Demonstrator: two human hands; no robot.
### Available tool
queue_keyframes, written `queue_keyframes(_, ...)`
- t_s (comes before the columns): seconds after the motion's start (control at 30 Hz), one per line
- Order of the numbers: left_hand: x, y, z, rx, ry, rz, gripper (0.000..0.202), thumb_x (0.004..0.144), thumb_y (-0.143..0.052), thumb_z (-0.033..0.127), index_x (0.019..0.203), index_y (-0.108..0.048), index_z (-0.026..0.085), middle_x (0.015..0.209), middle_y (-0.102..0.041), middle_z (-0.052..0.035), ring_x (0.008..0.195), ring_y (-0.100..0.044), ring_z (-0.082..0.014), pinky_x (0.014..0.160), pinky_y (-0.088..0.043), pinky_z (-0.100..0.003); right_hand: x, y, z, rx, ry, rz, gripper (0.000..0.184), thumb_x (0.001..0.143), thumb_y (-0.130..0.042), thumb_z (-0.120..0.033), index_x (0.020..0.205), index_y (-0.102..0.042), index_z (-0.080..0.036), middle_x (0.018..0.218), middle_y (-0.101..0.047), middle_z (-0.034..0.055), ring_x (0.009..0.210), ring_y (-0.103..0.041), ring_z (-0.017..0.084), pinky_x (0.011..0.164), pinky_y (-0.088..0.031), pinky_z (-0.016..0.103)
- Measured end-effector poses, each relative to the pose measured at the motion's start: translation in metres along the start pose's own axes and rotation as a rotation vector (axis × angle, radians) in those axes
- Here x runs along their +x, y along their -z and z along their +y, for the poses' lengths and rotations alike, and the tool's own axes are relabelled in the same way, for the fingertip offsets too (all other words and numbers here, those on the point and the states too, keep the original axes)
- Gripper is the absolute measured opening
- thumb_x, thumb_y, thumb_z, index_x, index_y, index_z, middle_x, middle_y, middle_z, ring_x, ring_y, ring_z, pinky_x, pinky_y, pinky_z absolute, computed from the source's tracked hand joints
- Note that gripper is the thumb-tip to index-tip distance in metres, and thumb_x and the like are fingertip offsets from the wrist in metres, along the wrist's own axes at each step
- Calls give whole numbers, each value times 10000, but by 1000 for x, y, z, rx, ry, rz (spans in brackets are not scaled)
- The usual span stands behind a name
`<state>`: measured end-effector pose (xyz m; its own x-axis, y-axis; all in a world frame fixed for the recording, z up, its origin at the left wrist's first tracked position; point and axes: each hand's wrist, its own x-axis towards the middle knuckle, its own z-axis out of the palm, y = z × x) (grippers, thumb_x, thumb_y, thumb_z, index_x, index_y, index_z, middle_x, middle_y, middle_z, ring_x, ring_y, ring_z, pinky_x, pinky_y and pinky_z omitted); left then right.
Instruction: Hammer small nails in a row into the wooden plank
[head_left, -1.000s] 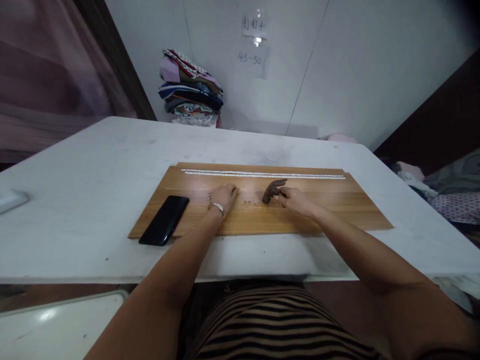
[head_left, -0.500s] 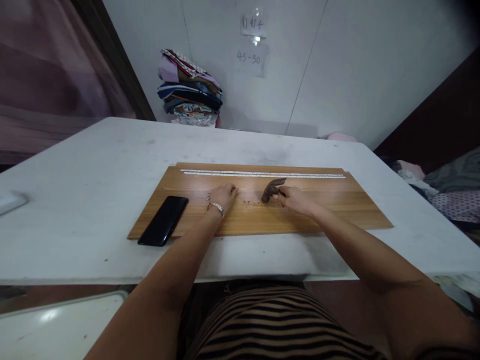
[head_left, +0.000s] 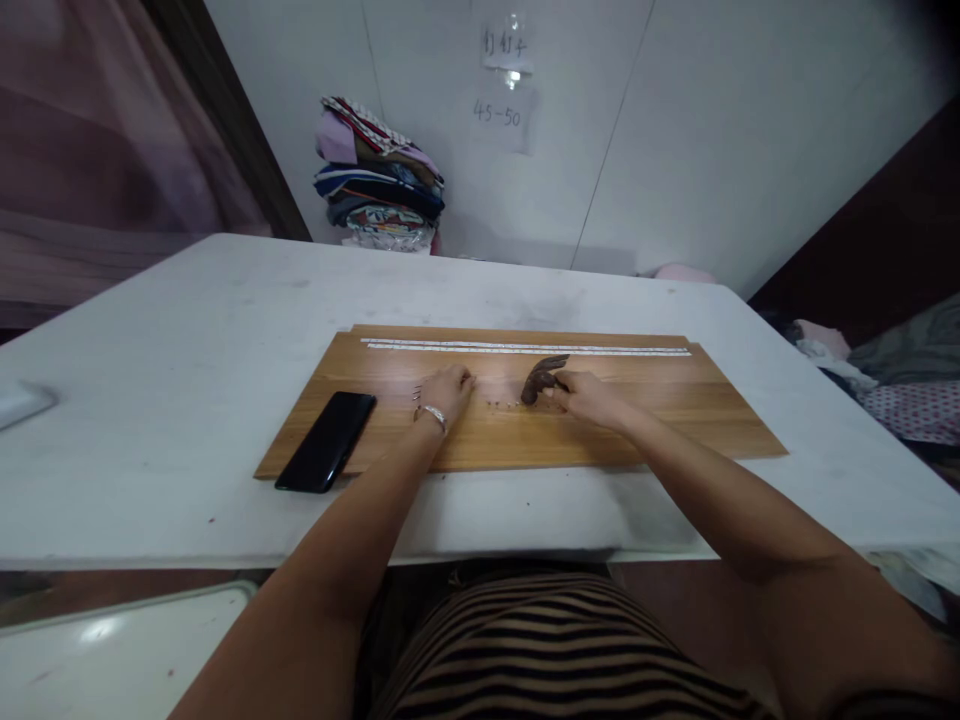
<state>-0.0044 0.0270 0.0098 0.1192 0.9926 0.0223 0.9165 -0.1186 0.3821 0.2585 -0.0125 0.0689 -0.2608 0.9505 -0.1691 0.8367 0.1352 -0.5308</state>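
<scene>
A claw hammer point(head_left: 541, 382) with a dark, rusty head is gripped in my right hand point(head_left: 589, 398), its head low over the wooden board point(head_left: 390, 440). Just left of the hammer head, a short row of small nails point(head_left: 502, 404) stands in the board. My left hand point(head_left: 450, 390), with a bracelet at the wrist, rests on the board left of that row. Its thumb and fingertips are pinched together; whatever lies between them is too small to make out. Several loose nails point(head_left: 417, 393) lie beside this hand, partly covered by it.
A black phone point(head_left: 327, 440) lies over the board's left front corner. Two white measuring strips point(head_left: 525, 348) run along the board's far side. The board sits on a white table point(head_left: 187, 400). Folded clothes point(head_left: 381, 180) are stacked behind, against the wall.
The hammer head has shifted very slightly to the left with my right hand. My left hand stays in the same place.
</scene>
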Motion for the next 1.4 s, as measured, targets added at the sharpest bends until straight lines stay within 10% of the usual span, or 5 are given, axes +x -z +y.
queue_keyframes(1.07,-3,3,4,-59,47,-9,289,953,-479,341,1066,-713,215,1129,-738,-83,1006,-660,-208,865,-473,-299,6,10,15,122,61,101,226,799,-631,-210,986,-758,-218,955,-758,34,818,-666,192,733,-501,264)
queue_keyframes(1.4,-1,2,3,-34,48,-19,259,951,-493,328,1035,-710,215,1124,-737,-77,1024,-658,-206,860,-467,-295,23,23,42,147,-87,-57,223,782,-688,-291,972,-690,-175,585,-548,-55,455,-452,91,439,-353,209)
